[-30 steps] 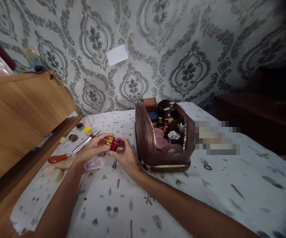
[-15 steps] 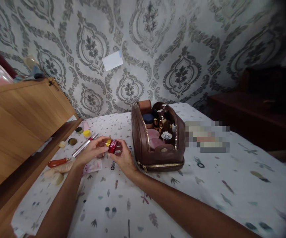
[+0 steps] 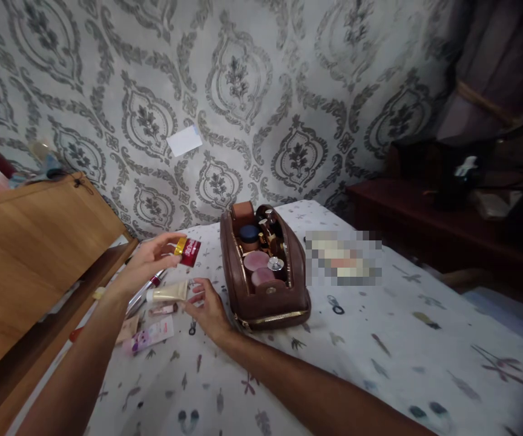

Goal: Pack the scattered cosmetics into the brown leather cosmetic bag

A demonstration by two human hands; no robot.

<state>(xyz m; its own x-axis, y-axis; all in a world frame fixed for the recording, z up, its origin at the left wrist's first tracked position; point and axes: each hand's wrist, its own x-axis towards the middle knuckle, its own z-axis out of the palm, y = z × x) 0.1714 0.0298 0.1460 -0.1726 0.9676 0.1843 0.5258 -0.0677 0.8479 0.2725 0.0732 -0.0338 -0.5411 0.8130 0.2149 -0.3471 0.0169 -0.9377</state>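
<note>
My left hand point(image 3: 155, 257) grips a small red jar point(image 3: 189, 252) by its gold lid, above the patterned white sheet point(image 3: 225, 381). Lower and to the right, my right hand point(image 3: 207, 306) has its fingers apart beside a cream tube with a white cap point(image 3: 168, 293); its fingertips are at the tube's end. Just right of my hands stands a brown bag point(image 3: 266, 306), unzipped, with a dark blue-lidded jar point(image 3: 249, 234), pink round items point(image 3: 256, 261) and several bottles inside. A small pinkish tube point(image 3: 162, 310) and a white and purple tube point(image 3: 150, 336) lie below the cream tube.
A slanted wooden panel point(image 3: 39, 254) borders the sheet on the left. Silver and red tubes point(image 3: 141, 297) lie partly behind my left arm. A blurred-out flat item point(image 3: 343, 257) is right of the bag. Dark red furniture point(image 3: 398, 224) stands at the right.
My right hand has let go of the red jar and moved down to the cream tube. My left hand now holds the jar alone. The view has shifted, and the bag appears further left.
</note>
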